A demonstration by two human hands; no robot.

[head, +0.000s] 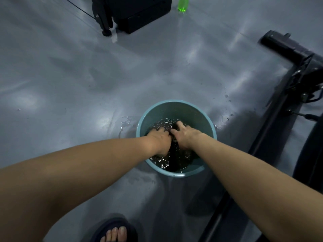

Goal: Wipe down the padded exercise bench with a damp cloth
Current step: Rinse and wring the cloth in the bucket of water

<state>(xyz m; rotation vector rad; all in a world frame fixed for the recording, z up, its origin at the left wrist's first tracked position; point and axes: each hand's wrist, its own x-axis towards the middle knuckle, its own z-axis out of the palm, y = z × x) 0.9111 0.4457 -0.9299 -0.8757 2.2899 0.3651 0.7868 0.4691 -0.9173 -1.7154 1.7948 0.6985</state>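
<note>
A teal bucket (176, 109) of rippling water stands on the grey floor. Both hands are down in the water. My left hand (160, 139) and my right hand (183, 136) are pressed together around a dark cloth (174, 154), mostly hidden under the surface and between the fingers. The black frame of the exercise bench (286, 95) runs along the right edge; its padding is barely in view.
Water splashes lie on the floor around the bucket. A green bottle (182, 4) stands at the top. A black machine base (139, 13) with a cable sits top centre. My sandalled foot (115, 231) is at the bottom.
</note>
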